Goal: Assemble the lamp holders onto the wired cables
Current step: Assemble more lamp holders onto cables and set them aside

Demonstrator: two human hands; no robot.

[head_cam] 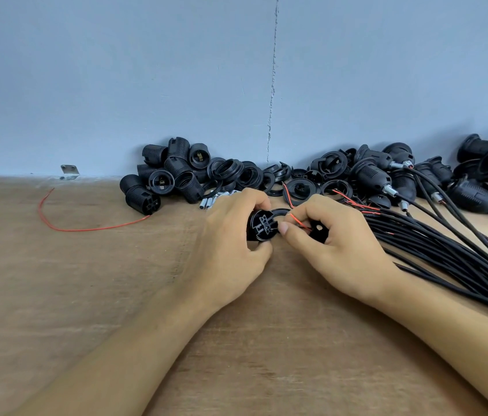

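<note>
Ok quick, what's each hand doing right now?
Left hand: gripping a black lamp holder.
Right hand: pinching a red wire, with a black cap in its fingers.

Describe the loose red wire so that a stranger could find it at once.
On the table, look left of the pile of black holders at the blue wall. The red wire lies there alone in a long curve. Unlike the short red ends on the right, it joins none of the black cables.
</note>
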